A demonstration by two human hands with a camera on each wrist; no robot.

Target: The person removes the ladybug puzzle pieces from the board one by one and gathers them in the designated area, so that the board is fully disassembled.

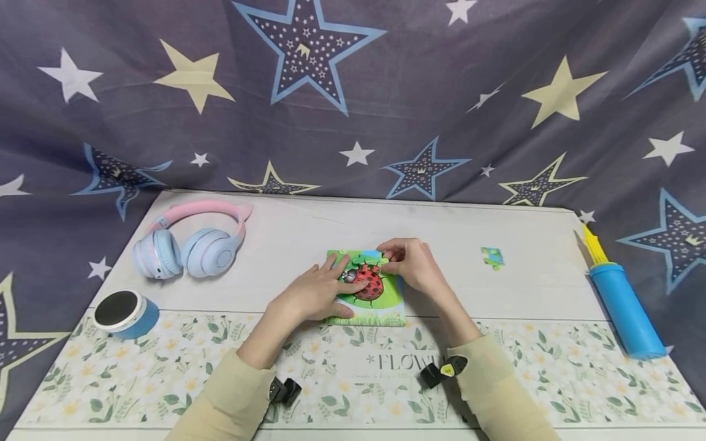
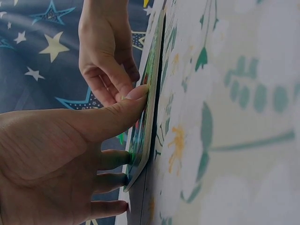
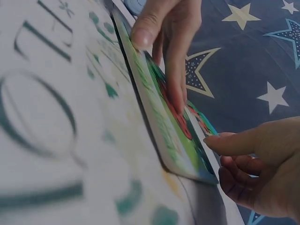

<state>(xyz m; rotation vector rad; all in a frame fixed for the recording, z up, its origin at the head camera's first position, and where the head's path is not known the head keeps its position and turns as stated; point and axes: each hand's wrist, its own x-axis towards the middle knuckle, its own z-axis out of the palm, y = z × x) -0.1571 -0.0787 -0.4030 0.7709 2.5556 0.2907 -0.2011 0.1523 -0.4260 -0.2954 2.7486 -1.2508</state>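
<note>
My left hand (image 1: 317, 294) lies flat with fingers spread on the ladybird puzzle board (image 1: 368, 288) at mid-desk; my right hand (image 1: 410, 263) pinches at a piece on its far edge. Uneven pressure could skid the board. A loose piece (image 1: 492, 257) lies well apart, rightward.

The flat rectangular green ladybug jigsaw puzzle board (image 1: 371, 294) lies mid-table on the floral mat, nearly complete, one loose green-blue puzzle piece (image 1: 492, 257) well off to its right.
</note>
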